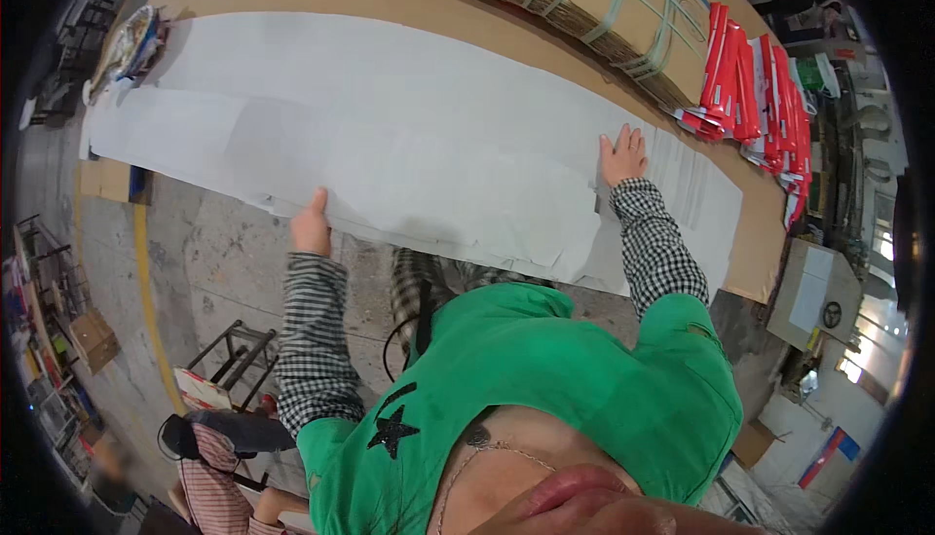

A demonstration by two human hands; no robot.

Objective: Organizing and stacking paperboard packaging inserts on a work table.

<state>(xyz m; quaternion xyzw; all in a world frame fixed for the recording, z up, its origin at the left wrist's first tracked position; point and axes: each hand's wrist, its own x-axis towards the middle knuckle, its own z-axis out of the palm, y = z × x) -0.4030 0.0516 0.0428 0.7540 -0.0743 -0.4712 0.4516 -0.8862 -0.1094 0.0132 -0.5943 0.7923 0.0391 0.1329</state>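
Note:
A long white paper sheet (419, 136) covers much of the table in front of me, with torn and creased edges along its near side. My left hand (312, 227) is closed at that near edge, the thumb pointing up over the paper and the other fingers mostly hidden. Farther right, my right hand (623, 154) rests flat on the sheet, fingers spread and nothing held. It lies close to where a ragged paper edge overlaps another part of the white covering.
Strapped flat cardboard (594, 9) lies at the far right of the table, beside red and white packages (730, 77). A small cluttered pile (131, 48) sits at the far left corner. A metal-framed stool (239, 360) and a seated person (219, 467) are at lower left.

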